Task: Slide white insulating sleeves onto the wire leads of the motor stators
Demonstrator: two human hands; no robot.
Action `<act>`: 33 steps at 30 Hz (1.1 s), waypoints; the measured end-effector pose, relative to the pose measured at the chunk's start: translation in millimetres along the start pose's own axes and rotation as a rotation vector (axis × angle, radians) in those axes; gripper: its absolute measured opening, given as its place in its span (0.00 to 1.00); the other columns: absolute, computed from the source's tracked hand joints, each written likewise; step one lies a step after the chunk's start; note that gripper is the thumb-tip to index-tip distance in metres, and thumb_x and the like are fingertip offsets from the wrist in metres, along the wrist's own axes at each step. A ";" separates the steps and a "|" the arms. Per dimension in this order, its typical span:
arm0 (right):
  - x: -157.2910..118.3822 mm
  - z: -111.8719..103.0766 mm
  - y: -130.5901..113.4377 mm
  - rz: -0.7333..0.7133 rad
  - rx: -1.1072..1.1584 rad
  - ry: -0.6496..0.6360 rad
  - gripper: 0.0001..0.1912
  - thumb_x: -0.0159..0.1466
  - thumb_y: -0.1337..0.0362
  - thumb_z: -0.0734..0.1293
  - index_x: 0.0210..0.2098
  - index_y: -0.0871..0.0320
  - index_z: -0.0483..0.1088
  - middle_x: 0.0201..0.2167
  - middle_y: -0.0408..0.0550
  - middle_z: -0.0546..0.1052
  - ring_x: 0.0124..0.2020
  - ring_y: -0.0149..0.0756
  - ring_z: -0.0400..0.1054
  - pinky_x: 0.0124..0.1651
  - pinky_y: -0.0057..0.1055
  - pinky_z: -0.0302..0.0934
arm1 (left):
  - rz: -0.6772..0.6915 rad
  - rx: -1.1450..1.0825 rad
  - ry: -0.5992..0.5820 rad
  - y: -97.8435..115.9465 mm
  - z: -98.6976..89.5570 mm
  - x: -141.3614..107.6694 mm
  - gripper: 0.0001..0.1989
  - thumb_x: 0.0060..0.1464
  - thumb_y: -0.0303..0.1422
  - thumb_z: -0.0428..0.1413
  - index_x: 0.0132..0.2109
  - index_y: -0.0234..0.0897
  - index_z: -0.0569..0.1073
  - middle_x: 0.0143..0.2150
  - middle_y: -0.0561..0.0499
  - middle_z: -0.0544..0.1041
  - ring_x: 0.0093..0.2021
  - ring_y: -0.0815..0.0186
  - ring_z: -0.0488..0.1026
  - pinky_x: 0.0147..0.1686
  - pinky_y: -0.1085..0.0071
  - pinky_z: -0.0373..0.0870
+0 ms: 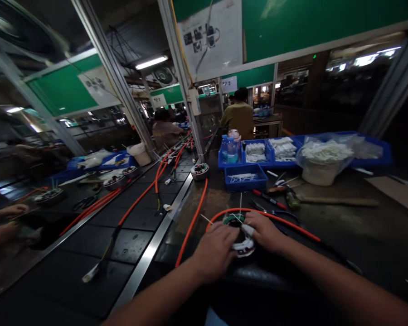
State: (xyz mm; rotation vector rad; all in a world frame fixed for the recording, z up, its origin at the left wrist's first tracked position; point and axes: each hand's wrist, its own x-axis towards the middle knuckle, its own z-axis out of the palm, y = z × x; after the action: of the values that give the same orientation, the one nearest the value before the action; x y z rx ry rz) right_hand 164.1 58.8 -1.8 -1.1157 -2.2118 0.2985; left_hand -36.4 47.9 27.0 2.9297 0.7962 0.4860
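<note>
A round motor part (244, 246) with white windings and a green section lies on the dark bench in front of me. My left hand (216, 248) rests on its left side, fingers bent over the rim. At its right rim is my right hand (262, 230), fingers bent together, with white wrapping on one fingertip; what the fingers hold is too small to tell. Thin white sticks point up from the part near the fingers. An orange sleeved cable (279, 218) curves behind the part and off to the right.
A small blue tray (245, 179) of white sticks stands behind the part, with larger blue bins (274, 158) beyond. Pliers, a hammer (340, 202) and a bagged bucket (321, 170) are at right. Left runs a conveyor (129, 246) with cables; another person's hands (3, 222) are far left.
</note>
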 end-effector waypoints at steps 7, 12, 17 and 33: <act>3.4 -1.9 13.0 0.011 0.052 0.006 0.14 0.62 0.68 0.58 0.21 0.59 0.67 0.25 0.44 0.69 0.30 0.32 0.60 0.38 0.31 0.54 | -0.002 -0.004 0.013 -9.0 7.7 16.1 0.07 0.51 0.32 0.53 0.27 0.37 0.70 0.26 0.51 0.72 0.32 0.63 0.67 0.42 0.61 0.63; 0.1 -12.1 20.4 0.057 0.013 0.045 0.09 0.60 0.65 0.62 0.25 0.57 0.71 0.27 0.41 0.72 0.30 0.30 0.64 0.37 0.28 0.58 | -0.018 -0.018 0.040 5.2 6.4 18.5 0.04 0.51 0.29 0.51 0.31 0.39 0.70 0.28 0.51 0.73 0.33 0.63 0.67 0.42 0.60 0.63; -10.0 -84.7 95.5 0.463 -0.214 0.395 0.14 0.63 0.67 0.55 0.41 0.59 0.69 0.37 0.49 0.73 0.37 0.36 0.66 0.38 0.31 0.60 | -0.057 0.085 0.173 9.1 21.0 17.9 0.07 0.51 0.26 0.49 0.28 0.39 0.68 0.25 0.51 0.71 0.29 0.62 0.66 0.38 0.59 0.63; -27.6 -207.6 192.0 0.698 -0.538 0.705 0.12 0.62 0.70 0.56 0.41 0.70 0.66 0.43 0.62 0.67 0.43 0.39 0.62 0.41 0.34 0.52 | -0.038 -0.001 0.046 4.7 19.5 13.4 0.23 0.50 0.23 0.49 0.54 0.41 0.61 0.38 0.49 0.73 0.39 0.61 0.67 0.48 0.54 0.62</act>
State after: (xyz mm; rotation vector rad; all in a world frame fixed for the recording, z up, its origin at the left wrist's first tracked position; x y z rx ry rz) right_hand 430.0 138.9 58.1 -1.9068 -1.2455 -0.3912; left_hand -17.0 51.0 12.9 2.9065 0.8542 0.5521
